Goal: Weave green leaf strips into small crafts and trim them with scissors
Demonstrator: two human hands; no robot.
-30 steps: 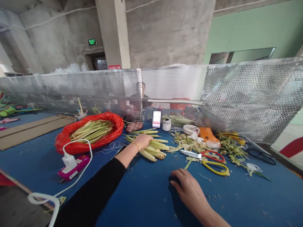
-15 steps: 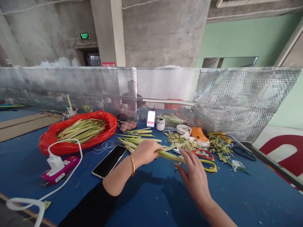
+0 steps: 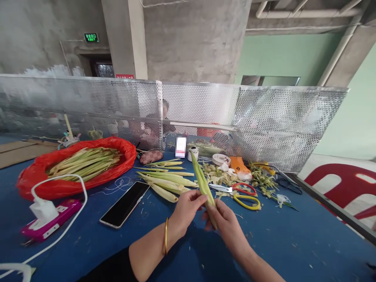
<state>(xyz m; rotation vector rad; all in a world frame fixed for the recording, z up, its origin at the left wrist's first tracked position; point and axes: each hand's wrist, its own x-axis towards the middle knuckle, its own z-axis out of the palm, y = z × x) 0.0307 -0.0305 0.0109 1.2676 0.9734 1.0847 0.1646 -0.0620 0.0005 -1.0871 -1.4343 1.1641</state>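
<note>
Both my hands hold one long green leaf stalk [image 3: 201,178] above the blue table [image 3: 182,254]; it points away from me, tip up. My left hand [image 3: 185,207], with a gold bangle at the wrist, pinches the stalk from the left. My right hand [image 3: 226,223] grips its lower end from the right. Just behind my hands lies a loose pile of similar pale green stalks [image 3: 164,180]. Scissors with red and yellow handles [image 3: 243,194] rest to the right of the stalk.
A red bag of leaf strips [image 3: 73,166] sits at the left. A dark phone [image 3: 125,203] lies near my left arm, and a pink power strip with a white charger [image 3: 47,217] beside it. Leaf scraps [image 3: 219,174], tape rolls and an orange tool lie before the perforated metal screen [image 3: 229,117].
My left hand took a stalk from the pile and brought it toward me. My right hand left the table and closed on its lower end. The stalk now stands tilted upward.
</note>
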